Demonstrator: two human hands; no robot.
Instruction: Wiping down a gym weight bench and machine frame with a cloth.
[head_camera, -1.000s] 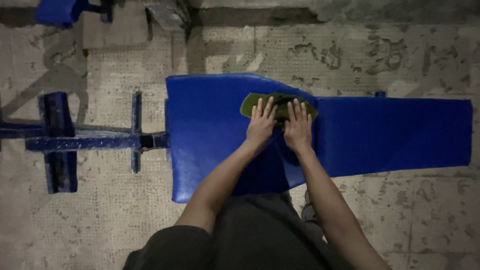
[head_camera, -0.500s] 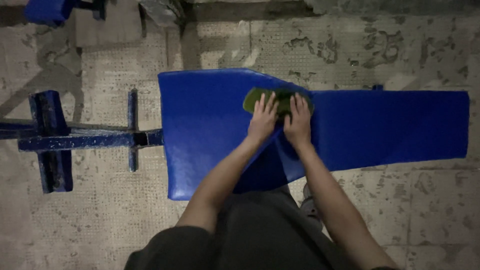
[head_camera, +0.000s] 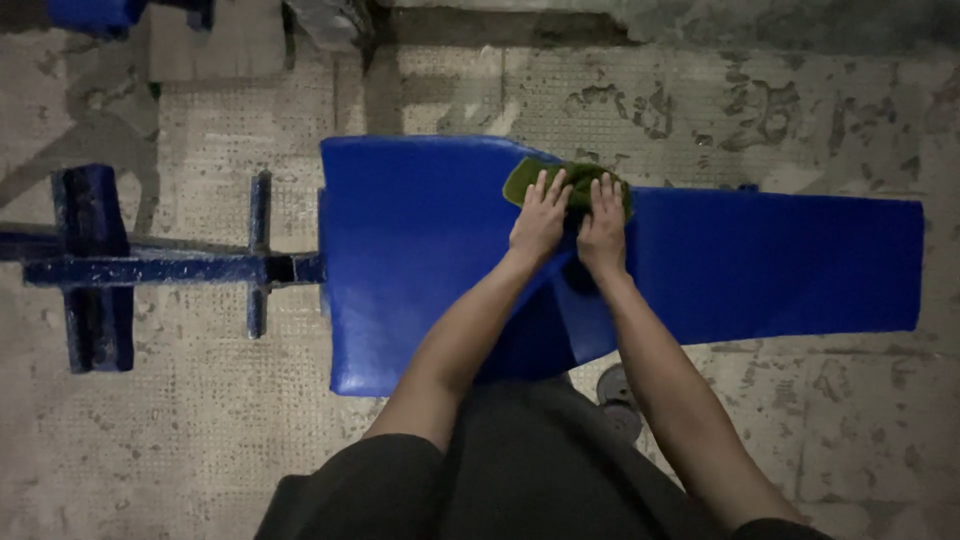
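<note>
Cloth (head_camera: 580, 175): a dark green, folded rag that lies on the blue bench, at its far edge, just where the wide pad (head_camera: 420, 260) meets the long pad (head_camera: 780, 260). Both hands lie on it side by side, nearly touching. The left hand (head_camera: 540, 220) covers the cloth's left part and the right hand (head_camera: 602, 232) its right part. Each is flat, with the fingers stretched out and a little spread and the palm pressing down. Neither hand closes around the cloth; they pin it to the vinyl by weight alone. A strip of green shows beyond the fingertips, and a corner shows left of the left hand.

The step in hand appears to be wiping the bench with a two-handed push, with the cloth now at the far end of a stroke, close to the pad's far edge. The near part of the wide pad and the whole right stretch of the long pad lie well apart from the cloth.

The next move calls for even pressure from both palms, so that the cloth slides flat instead of bunching. It also calls for care at the seam between the pads, where a fold could catch, and at the far edge, where the cloth could slip off.

To the left, the blue frame (head_camera: 150, 268) reaches out over the worn floor (head_camera: 200, 450). A dark round thing (head_camera: 622, 398) shows under the bench's near edge; what it is cannot be told.
</note>
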